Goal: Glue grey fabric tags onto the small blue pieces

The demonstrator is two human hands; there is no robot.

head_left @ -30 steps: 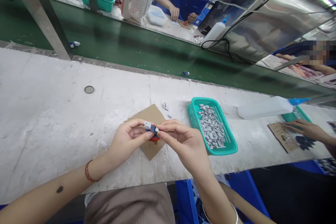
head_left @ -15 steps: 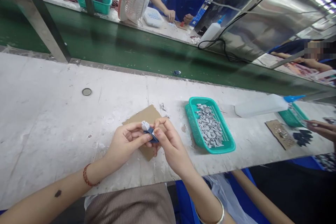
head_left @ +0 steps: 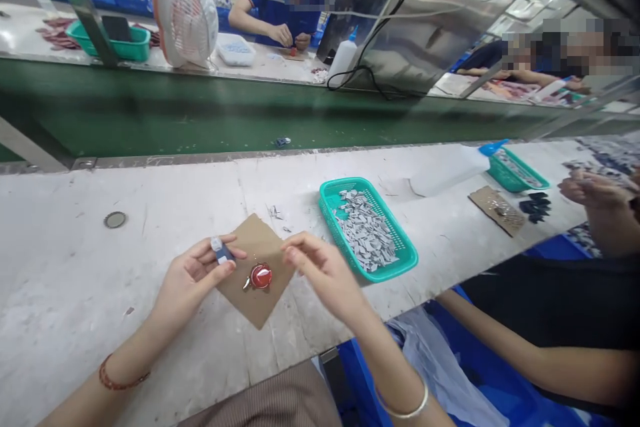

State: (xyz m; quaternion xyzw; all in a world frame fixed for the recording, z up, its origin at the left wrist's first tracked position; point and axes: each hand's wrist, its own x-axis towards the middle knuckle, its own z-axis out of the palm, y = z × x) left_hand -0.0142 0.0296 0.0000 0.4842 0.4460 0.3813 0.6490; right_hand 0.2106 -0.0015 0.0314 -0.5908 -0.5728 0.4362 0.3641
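Observation:
My left hand (head_left: 197, 273) holds a small dark blue and white piece (head_left: 221, 250) between thumb and fingers, over the left corner of a brown cardboard square (head_left: 259, 317). On the cardboard lies a shiny red, round-bodied item (head_left: 261, 275) with small metallic parts. My right hand (head_left: 323, 270) hovers at the cardboard's right corner with thumb and index finger pinched together; whatever may be between the fingertips is too small to make out. Just right of it stands a green basket (head_left: 407, 257) full of small grey-white pieces (head_left: 367, 233).
A white bottle with a blue tip (head_left: 447, 170) lies beyond the basket. Further right are another green basket (head_left: 515, 177), a cardboard piece (head_left: 495, 210), dark pieces (head_left: 535, 207) and another person's hands (head_left: 595, 190). A metal cap (head_left: 116, 219) lies left.
My hands have moved apart, and my right hand has let go of the blue piece, which stays in my left. The red item on the cardboard is now visible. The camera view has shifted.

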